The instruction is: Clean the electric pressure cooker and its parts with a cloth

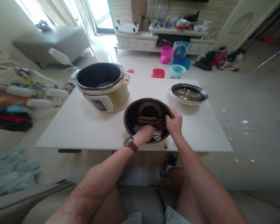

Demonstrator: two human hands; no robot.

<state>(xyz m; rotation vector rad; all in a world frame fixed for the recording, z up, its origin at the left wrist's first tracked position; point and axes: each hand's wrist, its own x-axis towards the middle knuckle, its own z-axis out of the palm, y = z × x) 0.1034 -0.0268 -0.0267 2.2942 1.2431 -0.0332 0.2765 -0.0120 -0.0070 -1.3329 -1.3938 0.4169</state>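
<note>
A dark round inner pot [128, 124] is tilted toward me at the front of the white table. My right hand [174, 122] is closed round the pot's right rim. Inside the pot, my left hand [144, 134], with a watch on its wrist, is closed on a cloth [157, 135] with a light pattern. A brown folded item [148, 120] shows just above it within the pot; I cannot tell whether it is cloth or a reflection. The cooker body [116, 99] stands open at the left, and its round lid [189, 101] lies upturned at the right.
The white table [67, 130] ends close to my knees. Beyond it on the floor are a pink basket [166, 55], a blue basket [177, 71] and a red stool [158, 73]. A cluttered white cabinet [136, 42] lines the back wall. White-handled objects [58, 56] stick up at the left.
</note>
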